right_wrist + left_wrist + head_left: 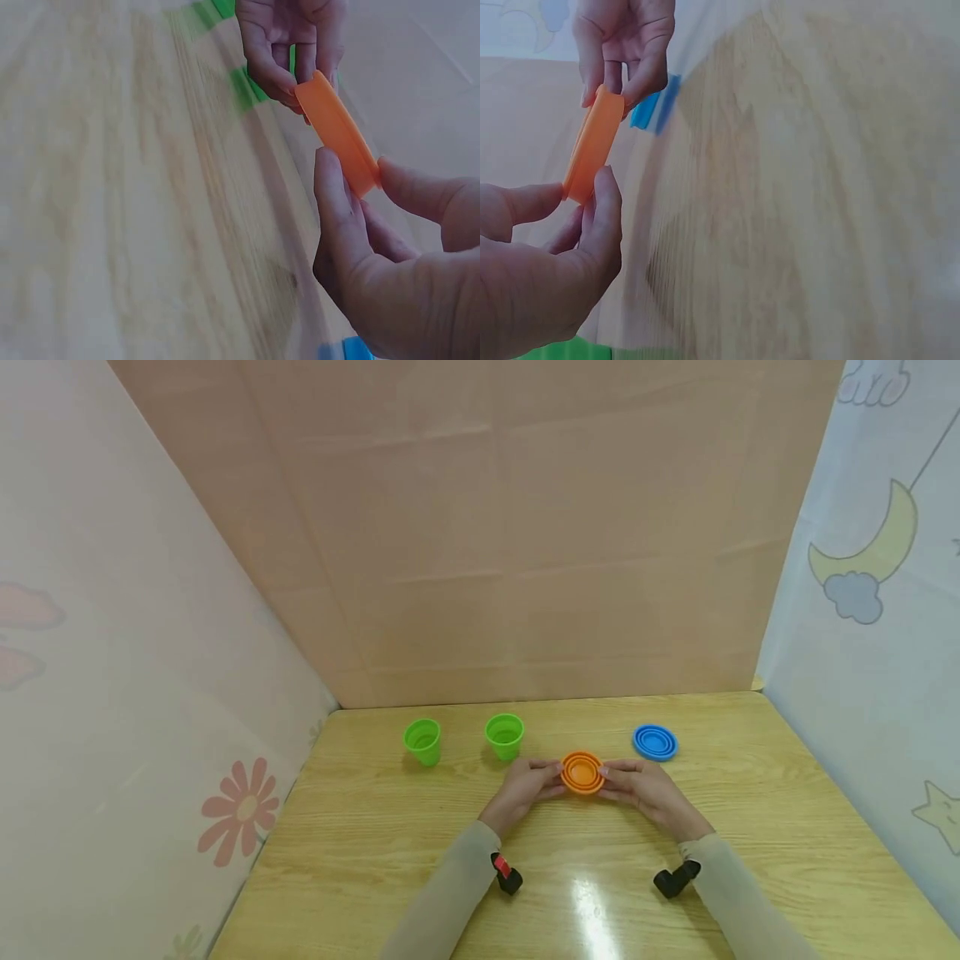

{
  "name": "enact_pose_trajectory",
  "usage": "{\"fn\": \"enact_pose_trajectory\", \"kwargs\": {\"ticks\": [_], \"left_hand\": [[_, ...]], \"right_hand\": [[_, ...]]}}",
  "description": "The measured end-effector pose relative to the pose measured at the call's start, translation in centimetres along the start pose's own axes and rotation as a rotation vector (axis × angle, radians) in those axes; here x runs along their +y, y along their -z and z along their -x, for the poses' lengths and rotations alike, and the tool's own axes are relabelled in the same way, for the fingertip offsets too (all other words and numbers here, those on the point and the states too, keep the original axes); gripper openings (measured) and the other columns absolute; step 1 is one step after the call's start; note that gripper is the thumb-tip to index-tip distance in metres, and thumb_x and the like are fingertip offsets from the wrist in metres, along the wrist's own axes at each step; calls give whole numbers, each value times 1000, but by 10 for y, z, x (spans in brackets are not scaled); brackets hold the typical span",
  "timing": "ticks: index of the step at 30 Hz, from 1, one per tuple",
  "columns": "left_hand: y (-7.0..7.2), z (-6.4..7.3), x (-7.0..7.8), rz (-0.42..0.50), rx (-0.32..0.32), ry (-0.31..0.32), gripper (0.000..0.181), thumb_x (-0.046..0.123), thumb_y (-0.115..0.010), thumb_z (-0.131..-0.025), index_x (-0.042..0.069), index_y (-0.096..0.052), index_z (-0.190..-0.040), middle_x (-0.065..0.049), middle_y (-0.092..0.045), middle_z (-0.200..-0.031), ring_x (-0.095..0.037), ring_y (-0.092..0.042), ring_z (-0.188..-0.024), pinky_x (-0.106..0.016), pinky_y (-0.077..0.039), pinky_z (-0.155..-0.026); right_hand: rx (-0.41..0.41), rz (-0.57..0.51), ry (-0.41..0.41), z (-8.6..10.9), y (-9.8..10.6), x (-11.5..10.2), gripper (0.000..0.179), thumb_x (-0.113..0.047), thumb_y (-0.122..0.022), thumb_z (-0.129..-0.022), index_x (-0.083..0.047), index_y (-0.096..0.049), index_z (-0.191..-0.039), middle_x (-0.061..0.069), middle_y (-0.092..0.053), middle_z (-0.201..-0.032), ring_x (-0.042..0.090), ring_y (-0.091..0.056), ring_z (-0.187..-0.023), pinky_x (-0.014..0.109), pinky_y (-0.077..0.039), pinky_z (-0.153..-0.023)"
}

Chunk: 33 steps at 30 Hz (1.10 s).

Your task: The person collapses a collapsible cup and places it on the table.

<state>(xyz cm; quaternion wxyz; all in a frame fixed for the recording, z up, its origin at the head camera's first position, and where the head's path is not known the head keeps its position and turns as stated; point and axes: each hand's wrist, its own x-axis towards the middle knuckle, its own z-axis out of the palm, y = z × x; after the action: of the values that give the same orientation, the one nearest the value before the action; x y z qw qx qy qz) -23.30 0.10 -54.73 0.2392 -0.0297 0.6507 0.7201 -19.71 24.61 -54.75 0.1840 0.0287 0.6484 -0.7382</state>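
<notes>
An orange collapsible cup (582,772), folded flat into rings, is held between both hands above the table. My left hand (527,787) pinches its left edge with thumb and fingers. At the opposite edge my right hand (647,788) pinches it the same way. The wrist views show the folded orange cup (594,146) edge-on as a short, thick disc, thumbs on one face and fingers on the other. Just beyond the right hand lies a blue collapsible cup (655,742), also flat. A green cup (505,736), popped up to full height, stands beyond the left hand.
Another popped-up green cup (423,742) stands farther left on the wooden table (360,860). A brown panel (510,543) rises behind the table. Patterned walls flank it, the left one (150,610) with flowers, the right one (847,677) with a moon and star.
</notes>
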Motion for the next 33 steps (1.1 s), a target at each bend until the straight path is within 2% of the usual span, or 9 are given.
{"fn": "enact_pose_trajectory", "kwargs": {"ticks": [7,11,15,23,29,33], "left_hand": [[-13,-19,1,-65,68,-39,25,11,-67,-103,-5,-72,-122,-16,-74,-117,-17,-76,-97,-32,-67,-88],[-17,-28,4,-77,106,-60,24,9,-65,-104,-6,-72,-121,-18,-74,-118,-21,-77,-100,-33,-67,-88],[-19,-34,4,-84,148,-60,24,7,-64,-104,-7,-71,-121,-21,-73,-120,-22,-77,-101,-32,-67,-88],[-23,-40,9,-143,222,-60,24,8,-62,-105,-5,-71,-122,-19,-73,-122,-21,-76,-101,-29,-67,-86],[-23,-44,11,-236,257,-107,24,8,-61,-106,-7,-71,-122,-19,-71,-123,-19,-75,-98,-27,-66,-85],[-22,-48,11,-335,279,-128,23,9,-62,-105,-5,-74,-120,-16,-73,-117,-13,-74,-86,-22,-65,-75]], "right_hand": [[44,16,3,-13,6,-6,49,-11,-62,-106,16,-47,-144,7,-73,-117,16,-76,-104,38,-64,-98],[43,32,15,-20,7,-11,51,-11,-60,-108,17,-45,-147,10,-72,-120,16,-76,-104,37,-63,-98],[60,54,6,-29,7,-13,53,-12,-60,-108,17,-44,-149,17,-68,-130,16,-76,-105,37,-63,-99],[140,79,-37,-43,3,-17,50,-11,-60,-107,14,-47,-148,23,-62,-140,12,-75,-102,35,-64,-97],[180,158,-31,-51,-2,-18,48,-13,-60,-108,13,-51,-147,32,-54,-150,16,-77,-106,35,-64,-96],[217,206,-26,-56,-5,-18,45,-14,-61,-107,13,-55,-143,34,-54,-149,16,-77,-105,33,-64,-94]]}}
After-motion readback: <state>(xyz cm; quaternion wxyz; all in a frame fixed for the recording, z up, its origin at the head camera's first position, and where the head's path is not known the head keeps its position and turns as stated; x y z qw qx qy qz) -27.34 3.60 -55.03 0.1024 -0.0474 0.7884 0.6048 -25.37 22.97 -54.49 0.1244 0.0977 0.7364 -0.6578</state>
